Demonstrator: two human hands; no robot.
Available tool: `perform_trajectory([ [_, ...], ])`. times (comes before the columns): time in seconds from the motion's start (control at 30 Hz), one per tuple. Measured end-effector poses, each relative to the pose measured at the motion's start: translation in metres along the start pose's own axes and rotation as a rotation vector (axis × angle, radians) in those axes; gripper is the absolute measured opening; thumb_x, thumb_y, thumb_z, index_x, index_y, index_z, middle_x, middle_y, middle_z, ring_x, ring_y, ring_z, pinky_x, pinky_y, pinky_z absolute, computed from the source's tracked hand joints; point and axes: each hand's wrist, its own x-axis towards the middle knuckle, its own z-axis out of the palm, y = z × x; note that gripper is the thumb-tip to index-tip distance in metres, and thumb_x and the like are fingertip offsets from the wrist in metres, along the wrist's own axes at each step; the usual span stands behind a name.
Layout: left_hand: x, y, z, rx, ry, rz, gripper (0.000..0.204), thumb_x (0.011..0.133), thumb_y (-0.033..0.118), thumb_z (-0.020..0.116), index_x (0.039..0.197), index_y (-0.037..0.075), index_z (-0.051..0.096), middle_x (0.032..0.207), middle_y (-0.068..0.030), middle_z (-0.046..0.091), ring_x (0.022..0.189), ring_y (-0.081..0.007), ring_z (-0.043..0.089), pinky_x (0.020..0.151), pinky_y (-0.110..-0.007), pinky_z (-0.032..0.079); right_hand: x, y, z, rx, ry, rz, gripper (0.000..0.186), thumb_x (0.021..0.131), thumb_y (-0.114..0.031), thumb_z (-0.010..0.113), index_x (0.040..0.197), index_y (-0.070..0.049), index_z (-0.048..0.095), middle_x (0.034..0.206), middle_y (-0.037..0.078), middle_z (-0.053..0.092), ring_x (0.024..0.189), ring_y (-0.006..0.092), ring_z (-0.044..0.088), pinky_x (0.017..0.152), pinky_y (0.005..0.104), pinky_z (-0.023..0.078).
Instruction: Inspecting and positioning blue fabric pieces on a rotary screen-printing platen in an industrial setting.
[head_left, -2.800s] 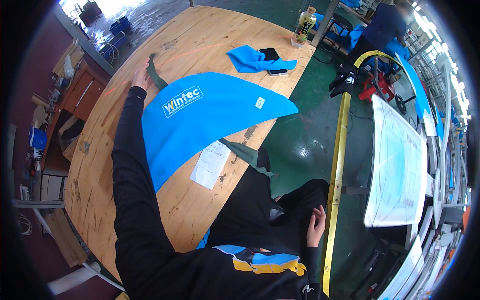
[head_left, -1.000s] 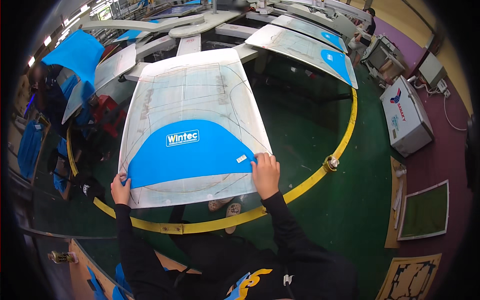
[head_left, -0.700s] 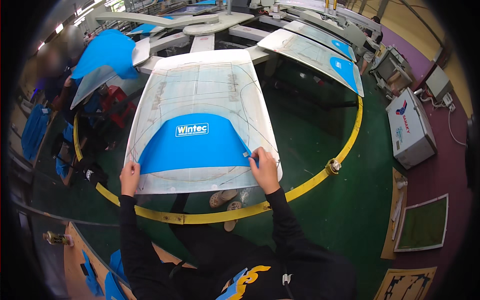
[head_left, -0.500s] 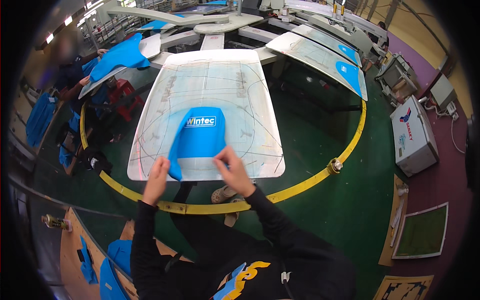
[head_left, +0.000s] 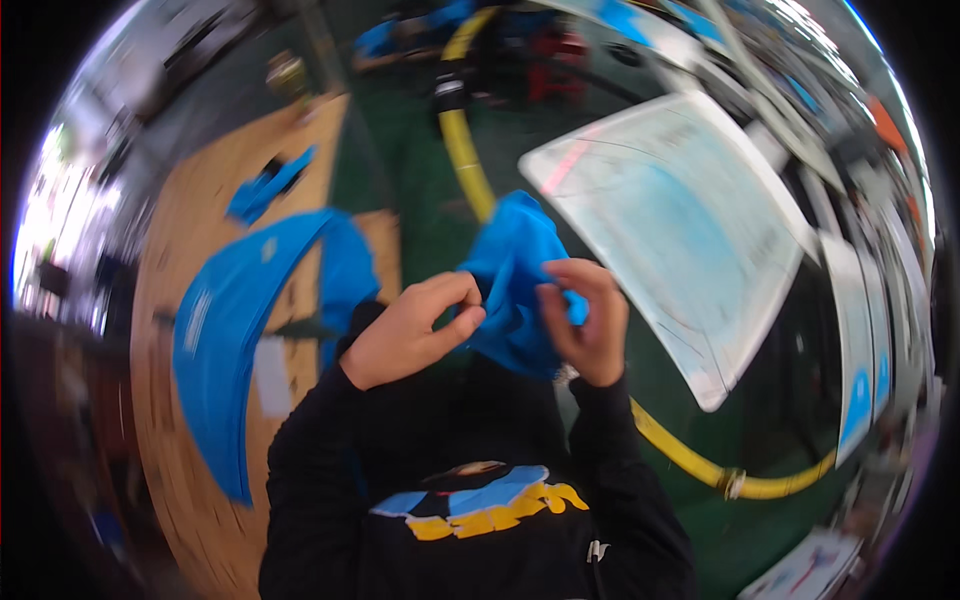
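Observation:
A bright blue fabric piece (head_left: 515,270) hangs bunched in front of my body, off the white board. My left hand (head_left: 415,330) pinches its left edge between thumb and curled fingers. At its right side, my right hand (head_left: 592,325) has thumb and fingers bent around the cloth's edge. Folds hide any print on the piece. To the right is the white printing board (head_left: 690,230), marked with thin drawn lines and a pale blue tint; neither hand touches it.
On the left, a wooden table (head_left: 215,180) carries a large blue fabric piece (head_left: 225,330) and a smaller blue strip (head_left: 270,185). A yellow curved rail (head_left: 465,160) runs past the board. Farther boards (head_left: 855,350) with blue pieces stand at right. A red stool (head_left: 558,60) is beyond.
My view has swung left toward the wooden table. Both hands have lifted the blue fabric piece off the white board and brought it close to my body, where it is now crumpled.

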Motion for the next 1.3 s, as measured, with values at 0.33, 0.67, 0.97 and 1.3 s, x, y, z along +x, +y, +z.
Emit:
perform_trajectory([
  [0.33, -0.289, -0.038, -0.018, -0.236, 0.669, -0.537, 0.021, 0.093, 0.018, 0.052, 0.077, 0.006, 0.045, 0.073, 0.0016, 0.042, 0.068, -0.0077, 0.04, 0.062, -0.024, 0.035, -0.063, 0.016, 0.007, 0.21, 0.206, 0.501, 0.016, 0.09, -0.005, 0.056, 0.105, -0.001, 0.051, 0.097, 0.007, 0.052, 0.089, 0.0161, 0.054, 0.077, 0.0274, 0.045],
  [0.67, -0.4, -0.045, -0.035, -0.891, 1.55, -0.262, 0.024, 0.096, 0.027, 0.051, 0.107, 0.006, 0.054, 0.107, -0.0069, 0.058, 0.102, -0.0183, 0.056, 0.091, -0.035, 0.045, 0.046, 0.044, 0.132, 0.671, -0.089, 0.618, 0.021, 0.093, -0.014, 0.052, 0.11, -0.003, 0.056, 0.102, 0.003, 0.055, 0.09, 0.0101, 0.053, 0.081, 0.0235, 0.042],
  [0.97, -0.455, -0.026, -0.154, -0.462, 1.768, 0.272, 0.023, 0.095, 0.025, 0.052, 0.102, 0.002, 0.054, 0.113, -0.0089, 0.058, 0.115, -0.0217, 0.05, 0.108, -0.041, 0.036, 0.182, 0.011, 0.319, 0.914, -0.346, 0.156, 0.022, 0.096, -0.013, 0.053, 0.117, -0.008, 0.059, 0.118, 0.0, 0.059, 0.103, 0.0077, 0.053, 0.085, 0.0253, 0.042],
  [1.3, -0.523, -0.119, -0.069, -0.578, 1.743, -0.516, 0.029, 0.095, 0.031, 0.053, 0.115, 0.009, 0.054, 0.112, -0.0029, 0.055, 0.102, -0.0144, 0.051, 0.084, -0.034, 0.042, 0.096, 0.095, 0.428, 0.685, -0.693, 0.254, 0.013, 0.093, -0.011, 0.055, 0.102, -0.005, 0.063, 0.085, -0.003, 0.061, 0.071, 0.0049, 0.05, 0.064, 0.0219, 0.041],
])
